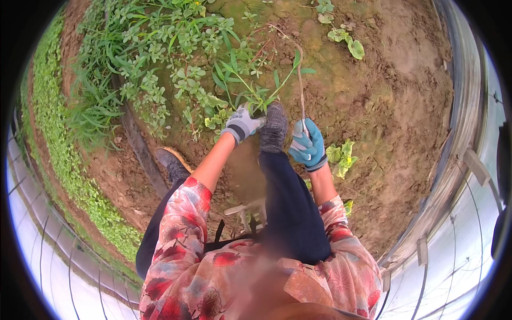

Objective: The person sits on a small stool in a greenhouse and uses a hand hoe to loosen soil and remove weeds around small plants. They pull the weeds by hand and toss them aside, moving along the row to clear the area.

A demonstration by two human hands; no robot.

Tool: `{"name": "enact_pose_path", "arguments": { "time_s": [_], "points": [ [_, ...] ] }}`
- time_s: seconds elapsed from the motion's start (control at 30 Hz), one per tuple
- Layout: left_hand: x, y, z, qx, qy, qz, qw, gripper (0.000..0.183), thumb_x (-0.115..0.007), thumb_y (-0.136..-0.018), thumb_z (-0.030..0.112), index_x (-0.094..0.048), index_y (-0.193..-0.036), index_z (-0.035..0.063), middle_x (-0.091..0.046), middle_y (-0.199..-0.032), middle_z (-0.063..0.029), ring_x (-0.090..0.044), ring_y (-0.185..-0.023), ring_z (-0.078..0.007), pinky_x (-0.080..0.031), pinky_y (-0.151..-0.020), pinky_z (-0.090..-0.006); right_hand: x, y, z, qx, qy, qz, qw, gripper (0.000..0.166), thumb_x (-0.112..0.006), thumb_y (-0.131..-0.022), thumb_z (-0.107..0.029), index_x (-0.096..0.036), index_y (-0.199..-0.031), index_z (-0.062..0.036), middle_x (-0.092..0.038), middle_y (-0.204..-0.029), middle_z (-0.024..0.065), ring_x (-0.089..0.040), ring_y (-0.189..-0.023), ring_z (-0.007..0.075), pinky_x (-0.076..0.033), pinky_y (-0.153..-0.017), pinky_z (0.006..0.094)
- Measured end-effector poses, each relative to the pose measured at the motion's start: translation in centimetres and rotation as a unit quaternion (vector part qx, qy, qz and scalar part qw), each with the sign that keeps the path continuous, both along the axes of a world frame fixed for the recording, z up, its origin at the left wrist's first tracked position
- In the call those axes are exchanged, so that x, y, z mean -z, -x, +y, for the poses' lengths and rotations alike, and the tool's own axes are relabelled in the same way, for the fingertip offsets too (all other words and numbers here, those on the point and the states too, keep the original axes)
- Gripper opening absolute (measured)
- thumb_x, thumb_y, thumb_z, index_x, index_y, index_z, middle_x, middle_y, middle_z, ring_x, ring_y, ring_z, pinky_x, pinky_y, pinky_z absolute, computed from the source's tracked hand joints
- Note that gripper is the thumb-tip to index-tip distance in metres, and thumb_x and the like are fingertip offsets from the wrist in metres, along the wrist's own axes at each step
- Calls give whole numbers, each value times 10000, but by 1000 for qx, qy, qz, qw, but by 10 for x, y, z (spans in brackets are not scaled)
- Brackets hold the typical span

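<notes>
My left hand [243, 121], in a grey and white knit glove, is closed around the base of a leafy green weed [256, 94], beside the toe of my shoe [275, 120]. The weed's stems spread upward from the fingers; the fingertips are partly hidden. My right hand [308, 145], in a blue glove, grips the handle end of a thin, rusty metal hand tool [301, 80]. The tool's shaft runs away from me and bends at its far end, near reddish weed stems on the soil. The exact form of its tip cannot be told.
Dense low weeds [156, 52] cover the ground at upper left, beside a dark strip [138, 140] along the soil. Small yellowish-green plants [341, 158] grow right of my right hand. A bed of green seedlings [64, 132] lies far left. Plastic sheeting [444, 260] curves along the right.
</notes>
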State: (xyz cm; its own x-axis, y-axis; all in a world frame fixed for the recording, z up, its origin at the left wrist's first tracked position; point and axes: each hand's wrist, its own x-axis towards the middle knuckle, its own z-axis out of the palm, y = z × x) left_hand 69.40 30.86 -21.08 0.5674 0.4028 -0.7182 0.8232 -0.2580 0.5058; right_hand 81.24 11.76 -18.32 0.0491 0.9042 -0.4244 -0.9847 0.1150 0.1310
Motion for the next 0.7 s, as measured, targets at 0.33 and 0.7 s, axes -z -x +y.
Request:
{"name": "enact_pose_path", "arguments": {
  "time_s": [0.33, 0.7],
  "points": [
    [-52, -43, 61, -343, 132, -340, 866, 478, -594, -857, 169, -440, -1253, -52, -565, -1124, -133, -580, -961, -160, -471, -844, -270, -20, 17, -35, 11, -92, 54, 994, 419, -342, -953, -378, -467, -708, -62, -373, -388, -63, -326, -276, 65, -238, -297, 220],
    [-95, -81, 74, -256, 274, -257, 891, 579, -567, -885, 284, -370, -1296, -73, -521, -1218, -166, -636, -938, -260, -518, -819, -310, -25, 10, -43, -65, -62, 13, 996, 454, -344, -959, -326, -496, -672, -8, -379, -375, -39, -324, -279, 83, -265, -299, 215]
  ]
}}
